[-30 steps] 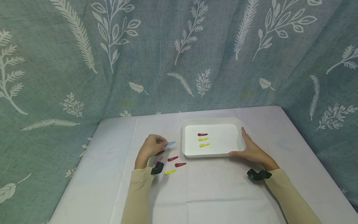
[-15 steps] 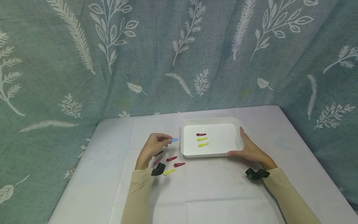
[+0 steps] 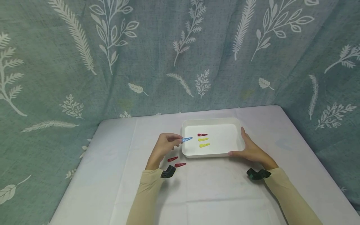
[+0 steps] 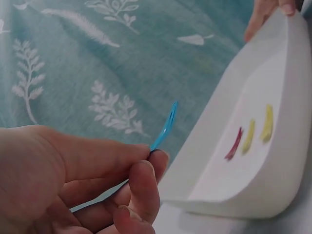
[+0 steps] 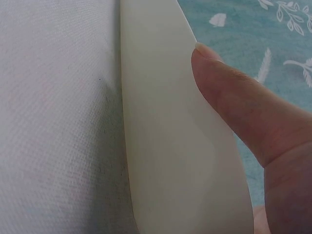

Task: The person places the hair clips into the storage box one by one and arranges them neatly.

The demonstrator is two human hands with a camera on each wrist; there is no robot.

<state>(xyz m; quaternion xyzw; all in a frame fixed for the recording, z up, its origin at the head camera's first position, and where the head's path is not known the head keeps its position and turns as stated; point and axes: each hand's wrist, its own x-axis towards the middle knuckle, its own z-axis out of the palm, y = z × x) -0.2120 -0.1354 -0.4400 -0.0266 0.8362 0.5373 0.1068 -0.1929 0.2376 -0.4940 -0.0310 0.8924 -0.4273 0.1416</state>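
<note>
My left hand (image 3: 166,147) pinches a blue snap hair clip (image 3: 187,139) between thumb and fingertips, over the left rim of a white tray (image 3: 225,153). In the left wrist view the blue clip (image 4: 168,126) points up and away from the fingertips. Inside the tray lie a red hair clip (image 3: 202,135) and two yellow hair clips (image 3: 204,145), in a column left of its middle. My right hand (image 3: 253,151) grips the tray's front right corner, thumb (image 5: 234,92) against the front wall and fingers along the right side.
Two red hair clips (image 3: 180,164) lie on the white tablecloth (image 3: 213,193) in front of the tray's left end. My left hand and forearm cover the cloth left of them. A blue-green leaf-patterned curtain (image 3: 157,62) hangs behind the table.
My left hand has lifted the blue clip and carried it right, from the cloth to over the tray's left rim. Its arm now hides several loose clips. My right hand stays on the tray.
</note>
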